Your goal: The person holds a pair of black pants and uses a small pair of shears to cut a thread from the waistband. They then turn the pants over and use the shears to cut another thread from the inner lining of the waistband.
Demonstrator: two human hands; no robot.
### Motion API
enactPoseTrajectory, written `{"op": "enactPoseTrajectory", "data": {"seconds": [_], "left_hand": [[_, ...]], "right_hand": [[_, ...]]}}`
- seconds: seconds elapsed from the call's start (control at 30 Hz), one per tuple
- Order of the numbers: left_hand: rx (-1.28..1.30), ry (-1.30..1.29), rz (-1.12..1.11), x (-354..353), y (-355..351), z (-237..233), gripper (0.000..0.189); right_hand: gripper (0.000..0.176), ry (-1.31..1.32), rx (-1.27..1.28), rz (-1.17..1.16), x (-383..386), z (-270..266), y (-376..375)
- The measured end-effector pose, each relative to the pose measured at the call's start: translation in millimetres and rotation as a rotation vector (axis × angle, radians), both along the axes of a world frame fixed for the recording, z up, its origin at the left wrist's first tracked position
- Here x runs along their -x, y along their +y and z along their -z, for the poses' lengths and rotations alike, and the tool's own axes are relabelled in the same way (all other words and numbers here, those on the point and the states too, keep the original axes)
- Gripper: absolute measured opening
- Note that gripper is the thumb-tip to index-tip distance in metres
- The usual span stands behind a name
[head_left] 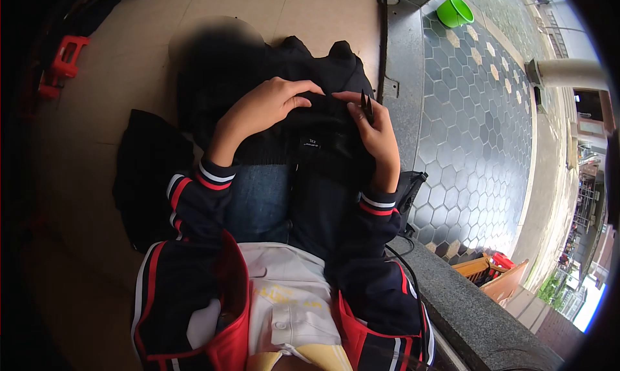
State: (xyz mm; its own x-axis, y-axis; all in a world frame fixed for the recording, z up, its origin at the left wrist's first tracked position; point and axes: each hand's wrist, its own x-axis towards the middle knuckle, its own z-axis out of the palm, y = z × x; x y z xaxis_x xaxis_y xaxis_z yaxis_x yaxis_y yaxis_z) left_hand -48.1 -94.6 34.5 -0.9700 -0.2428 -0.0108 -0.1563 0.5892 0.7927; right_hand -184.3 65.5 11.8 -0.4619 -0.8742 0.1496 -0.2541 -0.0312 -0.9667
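Observation:
A black garment [271, 141] with a small white-lettered label [310, 142] lies across the lap, over the jeans. My left hand [274, 106] rests on the garment's upper part, its thumb and index finger stretched out and apart. Facing it from the right, my right hand [371, 125] holds small black scissors [367, 106] against the palm, blades pointing up, with index finger and thumb extended over the cloth. The fingertips of the two hands are close but apart. Whether they pinch a thread is too small to tell.
Another black cloth [152, 177] lies at the left on the pale floor. A red stool [68, 57] stands at the far left. On the right are a stone ledge [465, 306], hexagonal paving, a green bucket [455, 11] and a wooden item [504, 282]. A black cable runs near the right sleeve.

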Motion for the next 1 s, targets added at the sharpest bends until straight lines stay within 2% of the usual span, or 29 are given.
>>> {"op": "enactPoseTrajectory", "data": {"seconds": [0.03, 0.07, 0.1, 0.17, 0.2, 0.23, 0.33, 0.4, 0.5, 0.53, 0.6, 0.77, 0.87, 1.0], "left_hand": [[-0.074, -0.226, 0.016, 5, -5, -2, 0.024], [-0.125, -0.003, 0.082, 5, -10, 14, 0.022], [-0.124, -0.004, 0.083, 6, -16, 24, 0.022], [-0.404, 0.165, 0.149, 8, -21, 33, 0.02], [-0.511, 0.154, 0.143, 7, -22, 30, 0.015], [-0.51, 0.154, 0.145, 8, -24, 31, 0.015], [-0.53, 0.09, 0.245, 6, -34, 36, 0.02], [-0.538, 0.072, 0.354, 3, -37, 37, 0.019], [-0.688, 0.05, 0.305, 0, -35, 34, 0.018], [-0.689, 0.049, 0.304, -1, -33, 32, 0.018], [-0.412, 0.129, 0.293, -1, -28, 29, 0.027], [-0.366, 0.121, 0.18, 1, -17, 31, 0.03], [-0.321, 0.142, 0.144, 2, -13, 34, 0.033], [-0.238, 0.177, 0.105, 5, -10, 35, 0.033]], "right_hand": [[0.016, 0.001, 0.0, 0.002, 2, 1, 1], [0.014, -0.062, -0.042, -0.02, 4, 2, 2], [0.014, -0.126, -0.084, -0.043, 5, 1, 3], [0.017, -0.099, -0.113, -0.066, 3, -4, 3], [0.022, -0.072, -0.143, -0.091, 2, -7, 3], [0.022, -0.072, -0.142, -0.089, 2, -7, 2], [0.039, 0.047, -0.124, -0.131, 0, -5, -1], [0.04, 0.045, -0.118, -0.136, -2, -7, -2], [0.041, 0.047, -0.112, -0.135, -3, -6, -2], [0.041, 0.048, -0.109, -0.13, -3, -6, -3], [0.041, 0.058, -0.114, -0.126, -3, -7, -2], [0.042, 0.08, -0.125, -0.106, -3, -7, -2], [0.036, 0.086, -0.103, -0.083, -3, -6, -3], [0.021, -0.024, -0.108, -0.03, -2, 0, -5]]}}
